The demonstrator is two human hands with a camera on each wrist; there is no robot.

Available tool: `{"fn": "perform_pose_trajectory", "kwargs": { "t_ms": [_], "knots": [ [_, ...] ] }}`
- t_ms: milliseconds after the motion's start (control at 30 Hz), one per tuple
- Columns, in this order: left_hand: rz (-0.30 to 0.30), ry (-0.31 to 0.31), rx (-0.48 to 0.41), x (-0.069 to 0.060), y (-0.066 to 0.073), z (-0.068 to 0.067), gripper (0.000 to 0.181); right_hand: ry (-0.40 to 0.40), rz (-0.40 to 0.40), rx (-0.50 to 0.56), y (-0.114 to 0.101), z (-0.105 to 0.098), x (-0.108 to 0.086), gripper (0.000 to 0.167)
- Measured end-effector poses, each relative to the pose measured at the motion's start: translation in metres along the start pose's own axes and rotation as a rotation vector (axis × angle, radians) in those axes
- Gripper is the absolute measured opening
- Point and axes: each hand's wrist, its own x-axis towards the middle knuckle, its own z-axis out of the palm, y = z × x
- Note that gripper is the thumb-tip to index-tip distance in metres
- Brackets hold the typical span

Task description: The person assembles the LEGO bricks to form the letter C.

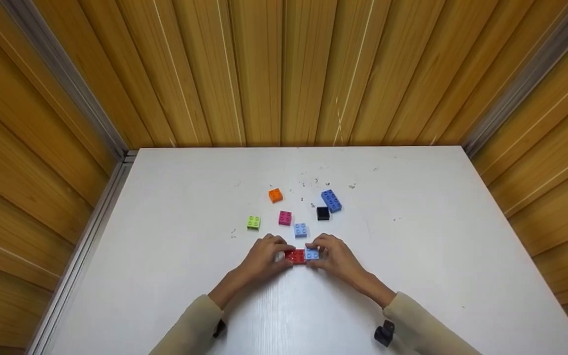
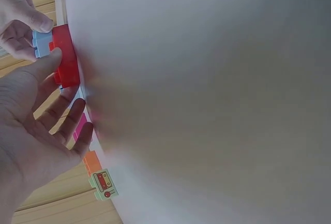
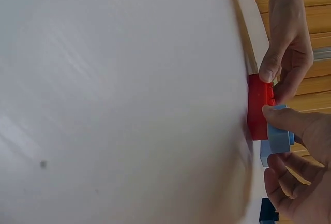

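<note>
A long red toy brick (image 1: 298,256) lies on the white table in front of the person. The left hand (image 1: 263,257) pinches its left end between thumb and fingers. On top of its right end is a light blue square brick (image 1: 312,253), which the right hand (image 1: 339,259) pinches between thumb and fingers. From the right wrist view, the light blue brick (image 3: 279,137) reaches a little past the end of the red brick (image 3: 257,107). Whether its studs are fully pressed together cannot be told. Just beyond the hands sits a second light blue brick (image 1: 300,230).
Farther back lie a magenta brick (image 1: 285,218), a lime green brick (image 1: 253,223), an orange brick (image 1: 275,195), a black brick (image 1: 323,213) and a long blue brick (image 1: 331,200). Wood-patterned panels (image 1: 284,74) enclose the white table (image 1: 165,197) at the back and sides.
</note>
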Motion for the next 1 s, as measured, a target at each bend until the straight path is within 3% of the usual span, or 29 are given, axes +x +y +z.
{"fn": "perform_pose_trajectory", "kwargs": {
  "t_ms": [233,367,467,567,767,1000],
  "knots": [
    [0.033,-0.002,0.019,0.005,0.000,0.000,0.037,0.014,0.024,-0.016,0.005,0.001,-0.003,0.040],
    [0.013,-0.013,-0.057,0.002,-0.006,-0.004,0.037,0.005,0.035,-0.001,0.007,0.005,-0.003,0.041],
    [-0.033,0.032,-0.135,0.001,-0.011,-0.009,0.033,-0.008,0.052,-0.007,0.005,0.006,-0.002,0.041],
    [-0.073,0.125,-0.156,0.000,-0.017,-0.017,0.029,-0.033,0.083,-0.032,0.002,0.007,0.000,0.041],
    [-0.111,0.283,-0.051,0.001,-0.031,-0.038,0.030,-0.063,0.144,-0.088,-0.003,0.004,0.003,0.041],
    [-0.162,0.348,0.103,0.002,-0.049,-0.046,0.042,-0.089,0.178,-0.124,-0.007,0.000,0.007,0.042]
  ]
}}
